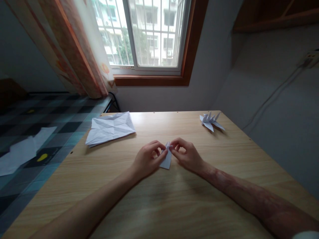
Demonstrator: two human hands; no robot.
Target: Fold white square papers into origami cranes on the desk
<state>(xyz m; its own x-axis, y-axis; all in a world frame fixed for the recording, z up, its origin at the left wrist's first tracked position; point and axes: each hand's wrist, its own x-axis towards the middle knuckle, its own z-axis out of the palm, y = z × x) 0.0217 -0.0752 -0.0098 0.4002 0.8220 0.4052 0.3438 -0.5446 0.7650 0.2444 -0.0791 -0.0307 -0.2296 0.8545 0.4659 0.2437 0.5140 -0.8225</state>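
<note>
A small piece of folded white paper (166,162) is held just above or on the wooden table, near its middle. My left hand (149,157) pinches it from the left between thumb and forefinger. From the other side, my right hand (187,154) pinches its upper right part, near a narrow pointed flap. The paper's lower end is wide and flat, pointing towards me. Fingertips hide part of its upper folds. Whether the paper touches the table I cannot tell.
Creased white sheets (112,127) lie at the table's (154,205) back left. Folded paper cranes (210,120) sit at the back right. More white paper (22,152) lies on the checked bed (62,116) to the left. A window (154,33) is ahead.
</note>
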